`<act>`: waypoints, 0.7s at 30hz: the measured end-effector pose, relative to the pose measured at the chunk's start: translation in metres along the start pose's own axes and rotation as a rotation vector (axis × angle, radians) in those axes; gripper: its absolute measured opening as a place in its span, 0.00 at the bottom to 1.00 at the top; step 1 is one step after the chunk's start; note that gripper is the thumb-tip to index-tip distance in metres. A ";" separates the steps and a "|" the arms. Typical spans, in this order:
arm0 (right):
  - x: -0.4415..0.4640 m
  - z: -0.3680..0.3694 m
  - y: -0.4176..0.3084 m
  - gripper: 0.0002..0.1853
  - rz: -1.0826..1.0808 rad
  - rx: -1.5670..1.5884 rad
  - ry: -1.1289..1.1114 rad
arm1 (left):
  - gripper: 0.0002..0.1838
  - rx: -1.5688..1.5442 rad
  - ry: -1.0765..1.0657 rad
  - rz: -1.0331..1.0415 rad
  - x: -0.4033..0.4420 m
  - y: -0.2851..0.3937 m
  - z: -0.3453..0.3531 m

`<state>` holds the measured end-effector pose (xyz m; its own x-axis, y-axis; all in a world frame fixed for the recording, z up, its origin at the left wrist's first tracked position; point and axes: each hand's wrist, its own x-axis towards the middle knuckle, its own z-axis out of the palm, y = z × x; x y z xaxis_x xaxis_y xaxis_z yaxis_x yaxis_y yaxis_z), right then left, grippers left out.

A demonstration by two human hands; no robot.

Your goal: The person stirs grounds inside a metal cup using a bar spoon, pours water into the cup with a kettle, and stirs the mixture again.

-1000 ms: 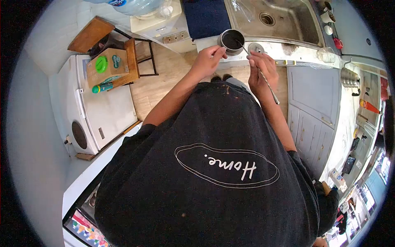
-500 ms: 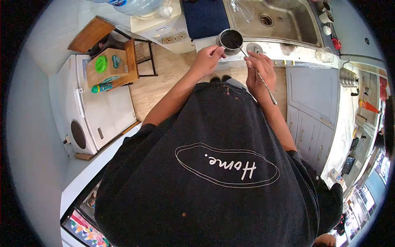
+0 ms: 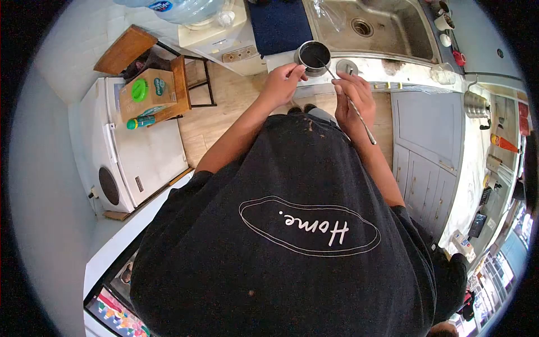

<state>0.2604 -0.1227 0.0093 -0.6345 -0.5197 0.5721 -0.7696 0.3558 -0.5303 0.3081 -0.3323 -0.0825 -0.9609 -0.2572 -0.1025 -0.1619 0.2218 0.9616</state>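
Observation:
A round metal cup with dark contents stands at the counter's edge. My left hand is closed at its near side, fingers pinching the rim or a handle; which one I cannot make out. In my right hand is a long bar spoon with a twisted handle, gripped partway along. Its far end slants down into the cup, and the tip is hidden in the dark contents. Beside the cup lies a round metal lid with a raised piece on top.
Behind the cup are a dark blue mat and a steel sink. A water dispenser stands to the left. Further left, a wooden chair bears a cardboard box. At right hangs a steel kettle.
My right hand and the bar spoon have shifted very slightly, with the spoon still in the cup. My left hand keeps its place at the cup.

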 end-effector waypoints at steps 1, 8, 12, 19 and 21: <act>-0.001 0.000 0.000 0.05 0.002 0.006 0.002 | 0.22 -0.005 0.003 0.005 0.000 0.000 0.000; -0.001 -0.002 -0.001 0.04 -0.001 0.004 -0.010 | 0.23 0.012 0.013 -0.014 -0.001 0.004 0.000; -0.001 -0.002 0.000 0.04 0.005 0.006 -0.004 | 0.23 0.003 0.019 -0.008 -0.001 0.005 0.001; 0.000 -0.003 0.000 0.03 -0.001 0.001 0.007 | 0.23 -0.002 0.015 -0.012 0.001 -0.001 0.001; 0.000 -0.004 0.001 0.03 0.005 0.000 0.010 | 0.23 -0.014 0.016 -0.010 0.001 -0.001 0.002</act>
<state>0.2596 -0.1196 0.0114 -0.6393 -0.5098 0.5757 -0.7662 0.3584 -0.5334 0.3065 -0.3310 -0.0836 -0.9555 -0.2742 -0.1083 -0.1683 0.2057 0.9640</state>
